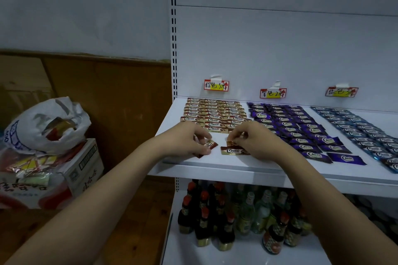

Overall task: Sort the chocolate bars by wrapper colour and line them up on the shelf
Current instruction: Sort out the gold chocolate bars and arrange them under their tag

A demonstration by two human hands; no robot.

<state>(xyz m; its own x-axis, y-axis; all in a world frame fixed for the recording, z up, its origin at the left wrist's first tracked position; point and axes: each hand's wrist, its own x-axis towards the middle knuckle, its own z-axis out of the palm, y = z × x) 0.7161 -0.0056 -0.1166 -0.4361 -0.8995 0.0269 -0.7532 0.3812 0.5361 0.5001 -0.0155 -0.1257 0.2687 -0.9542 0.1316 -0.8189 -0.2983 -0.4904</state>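
Note:
On the white shelf [215, 164] lie three blocks of chocolate bars: brown rows [213, 114] at the left, purple rows [299, 129] in the middle, blue rows [364, 129] at the right. My left hand [189, 142] pinches a brown bar [210, 145] near the shelf's front, just below the brown rows. My right hand [252, 140] pinches another brown bar [231, 143] by its end. A further brown bar [233, 150] lies flat on the shelf between the two hands.
Price labels [216, 85] are taped to the back panel above each block. A white plastic bag [49, 125] sits on a cardboard box [81, 168] at the left. Bottles [237, 213] stand on the lower shelf under my arms.

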